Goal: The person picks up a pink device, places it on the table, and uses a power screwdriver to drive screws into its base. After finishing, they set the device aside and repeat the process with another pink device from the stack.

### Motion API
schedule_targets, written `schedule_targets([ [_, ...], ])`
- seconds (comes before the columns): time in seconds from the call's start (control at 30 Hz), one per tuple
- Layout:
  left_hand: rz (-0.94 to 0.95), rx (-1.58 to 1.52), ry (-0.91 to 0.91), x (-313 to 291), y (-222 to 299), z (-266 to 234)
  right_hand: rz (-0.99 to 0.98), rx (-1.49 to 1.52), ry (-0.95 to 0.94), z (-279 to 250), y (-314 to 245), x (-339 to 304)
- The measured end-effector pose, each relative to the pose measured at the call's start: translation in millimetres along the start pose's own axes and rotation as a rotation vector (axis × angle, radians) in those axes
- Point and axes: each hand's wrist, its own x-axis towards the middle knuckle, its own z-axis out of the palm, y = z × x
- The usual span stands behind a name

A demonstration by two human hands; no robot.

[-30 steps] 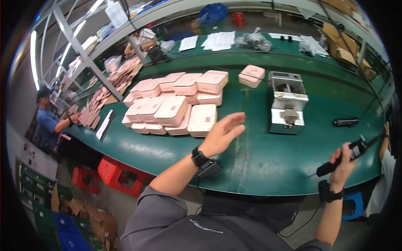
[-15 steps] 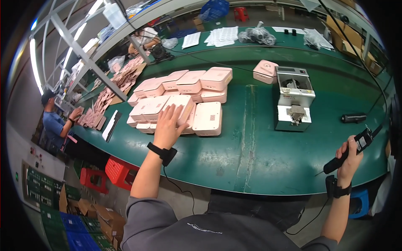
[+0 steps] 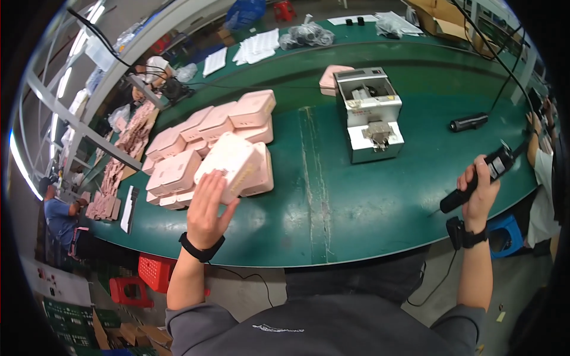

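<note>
From the head view we counted two bare hands at one green table (image 3: 267,234). The left hand (image 3: 205,207) lay on one pink box (image 3: 231,155), its fingers out straight over the near left part and its thumb spread apart; we could not tell whether it gripped the box or only rested there. That box sat askew at the front of the pile (image 3: 172,169), on top of other boxes. We counted at least nine boxes in the pile, this one included, with some partly hidden.

The right hand (image 3: 480,193) was closed around one black screwdriver (image 3: 453,202), its thin bit pointing to the lower left. We saw two black wristbands (image 3: 201,248), one per wrist.

Right of the pile stood one small machine (image 3: 359,142), with one separate pink box (image 3: 330,80) partly hidden just behind it. One black cylinder (image 3: 469,122) was to the machine's right. Left of the pile we noted one long strip (image 3: 126,210) and a heap of pink pieces (image 3: 133,133), too crowded to count.

Around the table we counted three red stools (image 3: 132,291), one of them far back, one blue stool (image 3: 506,236) and three other people (image 3: 59,219).
</note>
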Motion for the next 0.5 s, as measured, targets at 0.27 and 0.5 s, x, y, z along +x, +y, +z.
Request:
schedule_targets([
  [0.27, 0.404, -0.516, -0.120, 53, 103, 81, 0.016, -0.160, -0.125, 23, 0, 7],
  [0.5, 0.249, -0.703, -0.231, 93, 127, 118, -0.010, -0.104, -0.079, 12, -4, 4],
])
